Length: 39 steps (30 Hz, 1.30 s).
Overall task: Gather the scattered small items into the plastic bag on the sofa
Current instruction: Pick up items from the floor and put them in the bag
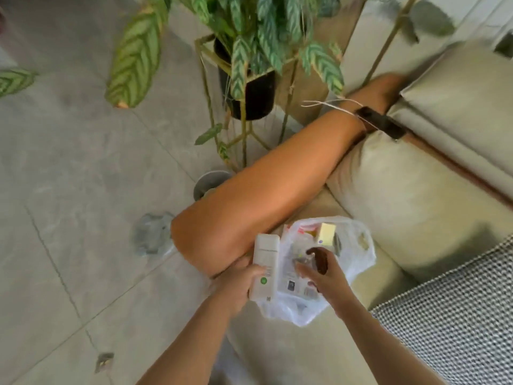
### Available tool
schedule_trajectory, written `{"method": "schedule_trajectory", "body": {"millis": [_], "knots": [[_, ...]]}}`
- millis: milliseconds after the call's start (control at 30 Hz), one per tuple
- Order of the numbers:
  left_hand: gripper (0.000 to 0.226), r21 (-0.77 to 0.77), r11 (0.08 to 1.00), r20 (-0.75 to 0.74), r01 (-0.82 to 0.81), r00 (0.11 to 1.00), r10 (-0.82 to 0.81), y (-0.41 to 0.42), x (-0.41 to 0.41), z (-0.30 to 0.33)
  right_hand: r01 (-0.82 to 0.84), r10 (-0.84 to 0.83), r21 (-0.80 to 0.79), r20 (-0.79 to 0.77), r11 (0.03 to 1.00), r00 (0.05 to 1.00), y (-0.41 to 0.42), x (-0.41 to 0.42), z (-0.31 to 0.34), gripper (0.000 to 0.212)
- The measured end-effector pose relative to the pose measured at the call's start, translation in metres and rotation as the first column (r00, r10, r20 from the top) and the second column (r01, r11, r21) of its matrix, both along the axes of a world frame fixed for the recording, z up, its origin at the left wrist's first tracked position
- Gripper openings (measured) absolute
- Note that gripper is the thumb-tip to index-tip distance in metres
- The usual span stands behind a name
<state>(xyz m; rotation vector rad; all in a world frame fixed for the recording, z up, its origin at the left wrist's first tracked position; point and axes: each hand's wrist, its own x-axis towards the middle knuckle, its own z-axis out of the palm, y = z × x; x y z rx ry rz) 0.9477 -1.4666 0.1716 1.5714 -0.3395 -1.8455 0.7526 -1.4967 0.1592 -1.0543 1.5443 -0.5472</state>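
1. Left hand (238, 284): grip clamped round a white remote-like device (264, 269), held upright just left of the plastic bag (327, 268).
2. Right hand (323, 273): fingers pinch a dark brown item (319, 258) over the bag's open mouth.
3. The bag lies on the beige sofa (402, 195) at its front edge; a pale yellow box (325, 234) and printed packets sit inside.
4. A bare leg (263, 184) rests across the sofa edge, beside a potted plant (249, 65) on the floor.
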Motion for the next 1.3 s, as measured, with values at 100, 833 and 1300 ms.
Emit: {"method": "schedule_trajectory", "body": {"millis": [100,833,1300], "knots": [[0.039,0.062,0.992,0.013,0.111,0.994,-0.112,-0.017,-0.044,-0.015,0.115,-0.119,0.099,0.036,0.988,0.992,-0.012,-0.038,-0.012,0.041],[0.041,0.136,0.96,0.299,0.245,0.913,-0.276,-0.044,-0.088,-0.077,-0.043,0.106,0.187,-0.344,0.982,0.933,-0.049,-0.037,-0.07,0.042],[0.031,0.171,0.982,0.521,-0.076,0.853,-0.025,0.088,0.075,-0.039,-0.701,0.656,0.077,-0.434,0.709,0.617,0.022,0.157,-0.026,0.019]]}}
